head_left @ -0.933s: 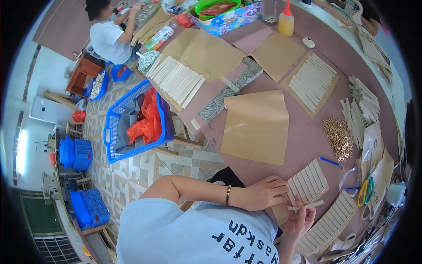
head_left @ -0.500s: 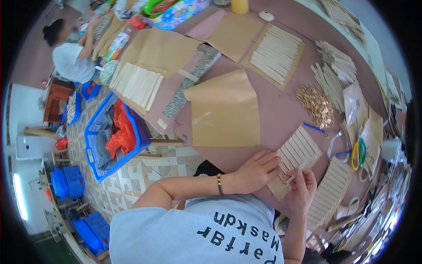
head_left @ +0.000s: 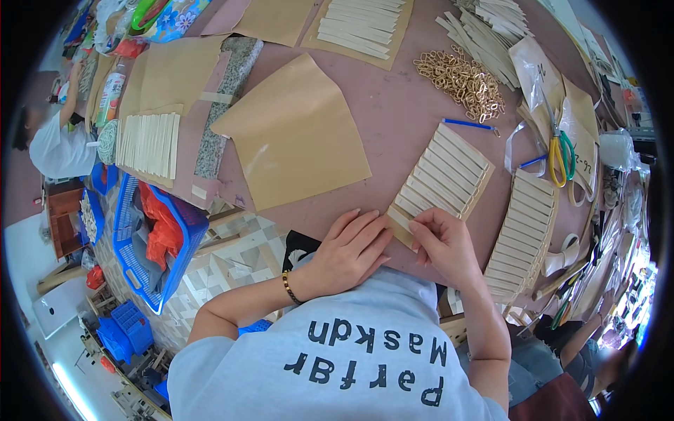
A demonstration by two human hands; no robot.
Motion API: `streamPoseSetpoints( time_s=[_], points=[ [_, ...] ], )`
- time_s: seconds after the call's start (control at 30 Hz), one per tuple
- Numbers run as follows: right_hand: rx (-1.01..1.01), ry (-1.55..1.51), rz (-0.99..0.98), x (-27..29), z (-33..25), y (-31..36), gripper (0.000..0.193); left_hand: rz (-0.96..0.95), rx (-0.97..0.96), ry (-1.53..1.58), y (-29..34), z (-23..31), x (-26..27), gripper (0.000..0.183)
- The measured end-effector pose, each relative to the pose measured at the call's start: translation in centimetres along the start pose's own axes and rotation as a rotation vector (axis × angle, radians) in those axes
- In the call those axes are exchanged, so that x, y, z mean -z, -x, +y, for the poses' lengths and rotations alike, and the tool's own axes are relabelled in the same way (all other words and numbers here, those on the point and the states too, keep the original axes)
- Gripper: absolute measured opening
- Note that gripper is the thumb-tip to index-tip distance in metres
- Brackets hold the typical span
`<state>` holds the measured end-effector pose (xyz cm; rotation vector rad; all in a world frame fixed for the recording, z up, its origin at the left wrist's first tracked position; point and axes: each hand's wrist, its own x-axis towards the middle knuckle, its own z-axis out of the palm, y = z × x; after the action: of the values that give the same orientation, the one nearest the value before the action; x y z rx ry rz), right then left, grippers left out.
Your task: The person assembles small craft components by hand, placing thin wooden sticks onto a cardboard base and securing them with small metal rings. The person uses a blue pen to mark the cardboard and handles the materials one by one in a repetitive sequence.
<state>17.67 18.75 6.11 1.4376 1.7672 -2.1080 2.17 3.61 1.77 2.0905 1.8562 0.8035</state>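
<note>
Head view shows, right of centre, pale strips [head_left: 444,174] covering most of a brown card [head_left: 401,232] — its lower end seems unfinished — the left hand [head_left: 347,252] loosely spread at its edge, the right hand [head_left: 447,244] pinched narrow, holding what I cannot tell.

- Flat mauve worktable [head_left: 379,105], bearing:
- Large tan paper sheet [head_left: 295,137]
- Heap of gold oval metal links [head_left: 463,83]
- Slim blue pen-shaped tool [head_left: 467,124]
- Rectangular tan card with pale strips [head_left: 444,173]
- Second strip-lined card [head_left: 521,238], right of it
</note>
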Motion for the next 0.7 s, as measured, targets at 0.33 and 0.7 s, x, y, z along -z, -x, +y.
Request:
streamPoseSetpoints(
  time_s=[0.33, 0.7],
  points=[
    [-0.008, -0.010, 0.044, -0.2, 0.3, -0.3, 0.016, -0.051, 0.018, -0.018, -0.1, 0.0, 0.1, 0.044],
    [-0.012, 0.002, 0.080, 1.6, 1.1, 1.6, 0.016, -0.095, 0.027, -0.092, -0.3, 0.3, -0.2, 0.041]
  ],
)
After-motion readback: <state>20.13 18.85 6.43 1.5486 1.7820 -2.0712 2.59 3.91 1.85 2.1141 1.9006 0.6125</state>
